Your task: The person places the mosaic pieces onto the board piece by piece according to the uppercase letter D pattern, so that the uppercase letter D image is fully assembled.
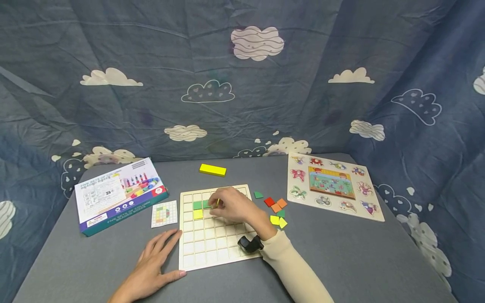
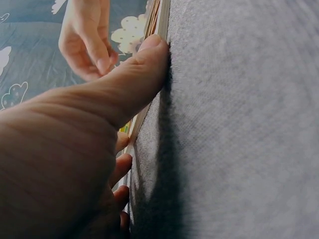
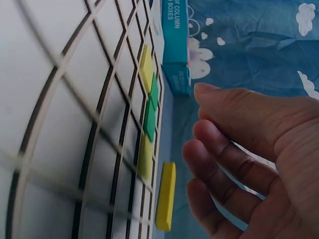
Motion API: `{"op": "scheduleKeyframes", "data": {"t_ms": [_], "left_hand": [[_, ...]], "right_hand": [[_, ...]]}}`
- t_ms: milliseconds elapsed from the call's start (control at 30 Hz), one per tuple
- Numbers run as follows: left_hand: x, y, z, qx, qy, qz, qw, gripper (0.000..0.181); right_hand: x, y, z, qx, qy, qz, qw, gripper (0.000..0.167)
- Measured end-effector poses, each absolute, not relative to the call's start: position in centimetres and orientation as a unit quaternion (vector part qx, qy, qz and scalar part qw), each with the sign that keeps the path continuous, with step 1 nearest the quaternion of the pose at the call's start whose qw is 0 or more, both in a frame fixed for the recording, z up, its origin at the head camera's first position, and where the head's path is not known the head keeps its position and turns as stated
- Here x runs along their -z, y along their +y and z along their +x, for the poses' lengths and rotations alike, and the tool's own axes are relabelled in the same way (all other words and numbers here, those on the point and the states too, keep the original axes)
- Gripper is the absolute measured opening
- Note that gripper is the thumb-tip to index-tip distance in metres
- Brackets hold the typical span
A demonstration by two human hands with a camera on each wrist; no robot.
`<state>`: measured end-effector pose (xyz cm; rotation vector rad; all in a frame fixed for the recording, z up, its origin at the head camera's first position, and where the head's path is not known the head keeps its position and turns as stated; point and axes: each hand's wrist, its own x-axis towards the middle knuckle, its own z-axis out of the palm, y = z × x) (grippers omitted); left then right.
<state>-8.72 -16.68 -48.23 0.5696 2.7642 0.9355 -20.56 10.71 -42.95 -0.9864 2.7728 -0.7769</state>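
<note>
A wooden grid board (image 1: 210, 248) lies on the table. On it sit two green square tiles (image 1: 197, 205) side by side and a yellow tile (image 1: 198, 214) below them. Another yellow tile (image 3: 144, 157) continues the green row in the right wrist view. Over that part of the board hovers my right hand (image 1: 233, 205), fingers loosely bent; nothing shows between thumb and fingers in the right wrist view. My left hand (image 1: 151, 265) rests spread on the table, its thumb and fingertips touching the board's left edge and near corner.
Right of the board lie several loose tiles, including red (image 1: 269, 202), orange (image 1: 281, 203), green (image 1: 258, 195) and yellow (image 1: 283, 223) ones. A patterned card (image 1: 164, 213) and a box (image 1: 121, 195) stand left. Behind is a yellow block (image 1: 213, 170); a sea-animal puzzle (image 1: 335, 187) lies back right.
</note>
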Motion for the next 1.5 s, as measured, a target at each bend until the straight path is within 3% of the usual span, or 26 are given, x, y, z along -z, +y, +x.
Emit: {"op": "scheduleKeyframes", "data": {"t_ms": [333,733,1233,1500], "left_hand": [[48.3,-16.7,-8.5,-0.317,0.925,0.198,0.072,0.094],[48.5,-16.8,-8.5,-0.311,0.927,0.202,0.061,0.094],[48.6,-16.7,-8.6,-0.311,0.926,0.204,0.063,0.094],[48.4,-16.7,-8.6,-0.317,0.925,0.2,0.07,0.094]], "right_hand": [[43.0,14.0,-19.1,0.255,0.908,-0.332,0.037,0.014],[43.6,18.6,-18.0,0.325,0.884,-0.331,0.063,0.021],[44.0,22.7,-18.2,0.314,0.896,-0.296,0.106,0.027],[43.8,23.9,-18.4,0.329,0.886,-0.285,0.158,0.033]]}}
